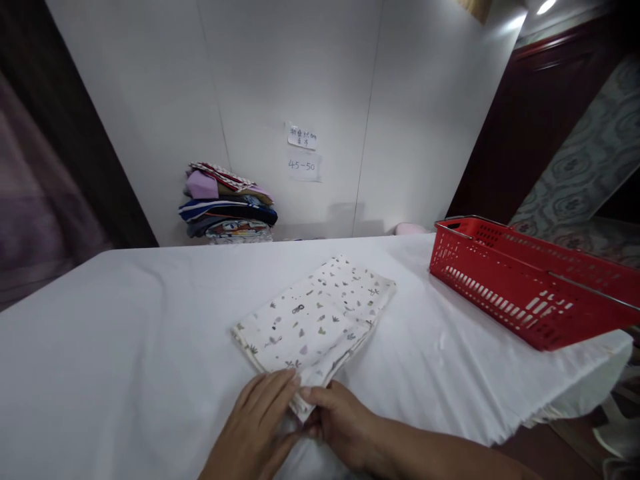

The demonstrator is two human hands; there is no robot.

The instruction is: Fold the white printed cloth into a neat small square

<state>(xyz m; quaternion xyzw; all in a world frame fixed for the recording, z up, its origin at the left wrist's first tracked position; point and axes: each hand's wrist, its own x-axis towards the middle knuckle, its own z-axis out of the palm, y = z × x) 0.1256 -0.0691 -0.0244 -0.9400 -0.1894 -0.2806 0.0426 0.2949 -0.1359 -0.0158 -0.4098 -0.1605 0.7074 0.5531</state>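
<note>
A folded white cloth (pixel 320 313) with a small printed pattern of leaves, hearts and dots lies flat and slanted on the white-covered table. Its near corner points toward me, where several folded layers show along the edges. My right hand (pixel 345 423) pinches this corner, thumb on top and fingers underneath. Beside it, my left hand (pixel 260 417) has its fingers stretched out, and their tips touch the cloth's near left edge. The left thumb is held apart from the fingers, below the corner.
A red plastic basket (pixel 500 280) with metal handles stands at the table's right edge. Folded clothes (pixel 227 203) are piled at the back left against the white wall. Two paper notes (pixel 303 163) hang there. The white tablecloth (pixel 100 347) has soft wrinkles.
</note>
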